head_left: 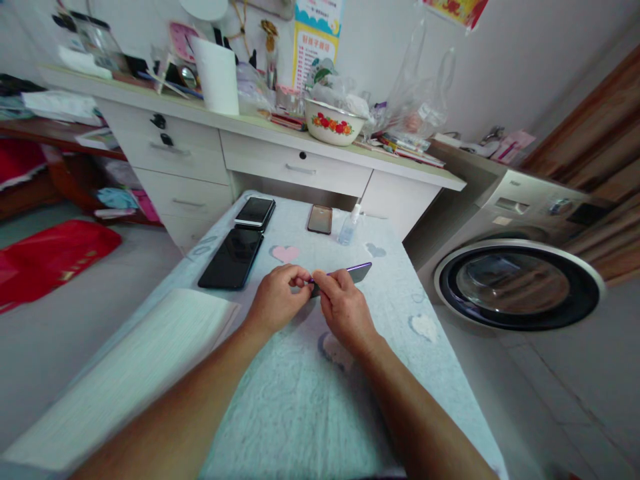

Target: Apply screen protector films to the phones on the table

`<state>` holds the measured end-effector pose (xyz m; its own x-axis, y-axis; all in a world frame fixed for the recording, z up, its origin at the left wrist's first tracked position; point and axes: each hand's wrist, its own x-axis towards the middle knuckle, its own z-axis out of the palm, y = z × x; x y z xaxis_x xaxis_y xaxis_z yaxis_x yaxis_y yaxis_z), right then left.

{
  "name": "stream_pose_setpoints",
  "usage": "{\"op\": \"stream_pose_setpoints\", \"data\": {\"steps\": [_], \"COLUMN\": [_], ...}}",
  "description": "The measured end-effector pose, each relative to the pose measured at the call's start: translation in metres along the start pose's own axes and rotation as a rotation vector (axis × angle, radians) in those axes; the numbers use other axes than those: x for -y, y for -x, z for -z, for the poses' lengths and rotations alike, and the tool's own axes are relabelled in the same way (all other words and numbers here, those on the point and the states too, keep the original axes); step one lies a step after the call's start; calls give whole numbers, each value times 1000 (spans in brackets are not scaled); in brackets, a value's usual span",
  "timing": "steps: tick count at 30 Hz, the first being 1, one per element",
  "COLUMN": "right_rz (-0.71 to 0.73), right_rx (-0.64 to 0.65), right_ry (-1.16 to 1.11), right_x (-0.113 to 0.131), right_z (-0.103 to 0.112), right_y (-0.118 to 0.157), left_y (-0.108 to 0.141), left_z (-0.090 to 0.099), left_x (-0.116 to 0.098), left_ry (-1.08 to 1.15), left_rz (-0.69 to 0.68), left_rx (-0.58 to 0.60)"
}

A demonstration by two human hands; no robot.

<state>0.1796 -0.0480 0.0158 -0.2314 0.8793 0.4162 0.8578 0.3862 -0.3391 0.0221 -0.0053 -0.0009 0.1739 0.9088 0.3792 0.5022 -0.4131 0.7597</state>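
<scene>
A smartphone (361, 271) with a purple edge and dark screen is held tilted just above the cloth-covered table. My right hand (347, 310) is closed around its near side, thumb towards the left end. At that left end, the fingers of my left hand (280, 297) are pinched together on the edge; whether they hold anything besides the phone is hidden. Beyond my hands lie a brown-edged phone case (320, 219) and a clear spray bottle (349, 225) standing upright. Left of them are a black tablet (233, 259) and a white-framed phone (255, 211) on a dark item.
The patterned tablecloth (310, 400) covers the table, with a folded pale cloth (130, 373) along its left side. Behind is a white drawer cabinet (300, 164) bearing a flowered enamel bowl (334, 124) and a paper roll (217, 77). A washing machine (505, 200) stands at right.
</scene>
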Motion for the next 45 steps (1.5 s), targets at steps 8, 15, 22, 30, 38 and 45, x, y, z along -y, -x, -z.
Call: {"op": "stream_pose_setpoints", "data": {"steps": [8,15,22,30,38,45], "right_rz": [-13,-38,-64,-81,-50,-42], "right_rx": [32,12,-22,-19,-41,-106], "right_ry": [128,40,-86,-53,17,16], "right_x": [5,6,6,10,4,-12], "right_z": [5,1,-3,-1,-3,-2], "right_y": [1,2,3,3,2,3], "left_y": [1,1,1,1,1,1], "left_z": [-2,-1,-1,1,0,2], "left_x": [1,1,0,-4,-2,-5], "left_ry": [2,-1,6,-1,-15,-45], "left_rz": [-20,-24,-22,-31,-27,-35], "left_rx": [-9,-8,7,-6,-4,-7]}}
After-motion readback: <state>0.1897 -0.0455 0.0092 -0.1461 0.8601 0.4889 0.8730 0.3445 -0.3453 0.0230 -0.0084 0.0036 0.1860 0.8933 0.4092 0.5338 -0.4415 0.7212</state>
